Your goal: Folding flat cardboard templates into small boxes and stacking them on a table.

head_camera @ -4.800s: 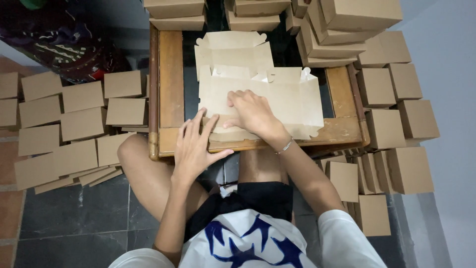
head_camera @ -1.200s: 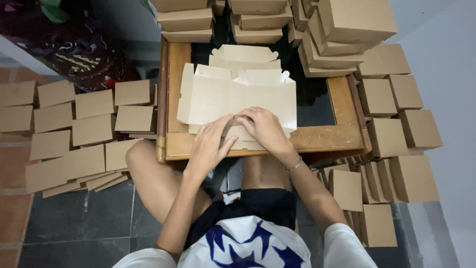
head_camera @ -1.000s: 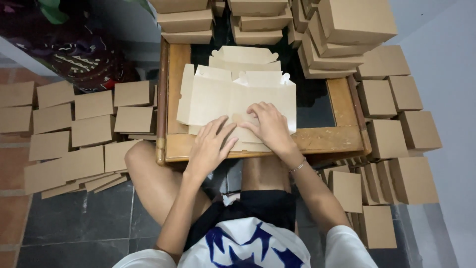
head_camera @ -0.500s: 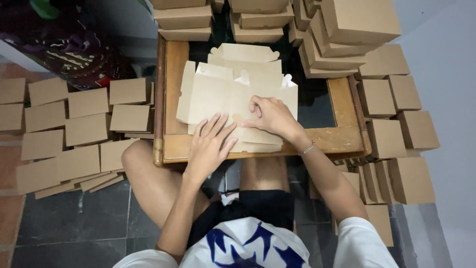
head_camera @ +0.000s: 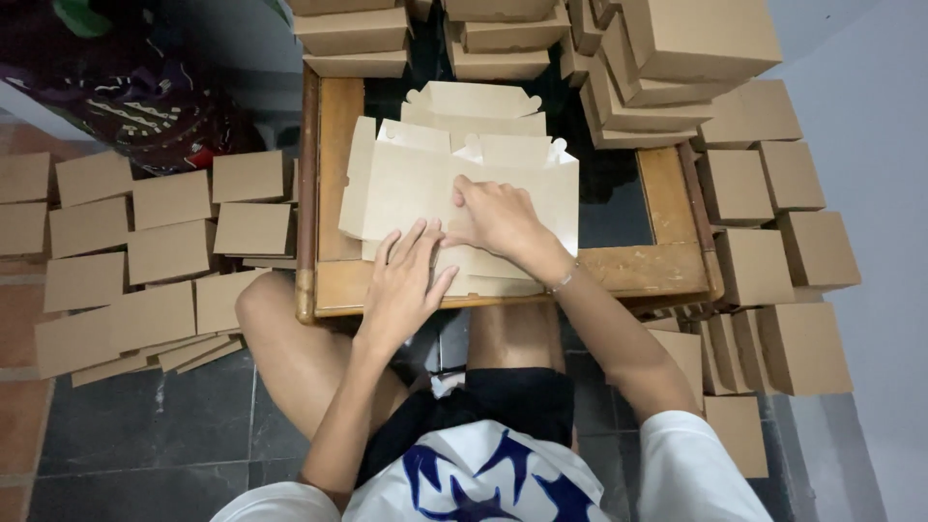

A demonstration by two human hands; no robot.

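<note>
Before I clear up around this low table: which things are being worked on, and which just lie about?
In hand:
left hand and right hand pressing the flat box blank
wooden table

Lying about:
flat pieces on floor
folded boxes
patterned cloth

Low wooden table (head_camera: 667, 266) with a dark inset top, seen from directly above; all positions are given relative to it. Beneath and in front of it, dark grey floor tiles (head_camera: 174, 425) with pale grout lines. At the far left, a strip of reddish-brown tiles (head_camera: 19, 425). To the left, flat brown cardboard pieces (head_camera: 169, 251) lie in overlapping rows on the floor. To the right and behind, folded brown cardboard boxes (head_camera: 764, 193) stand in stacks and rows. Behind and to the left, a dark patterned cloth (head_camera: 135, 97). At the far right, a plain pale wall (head_camera: 870, 126). Lighting is soft and even.
</note>
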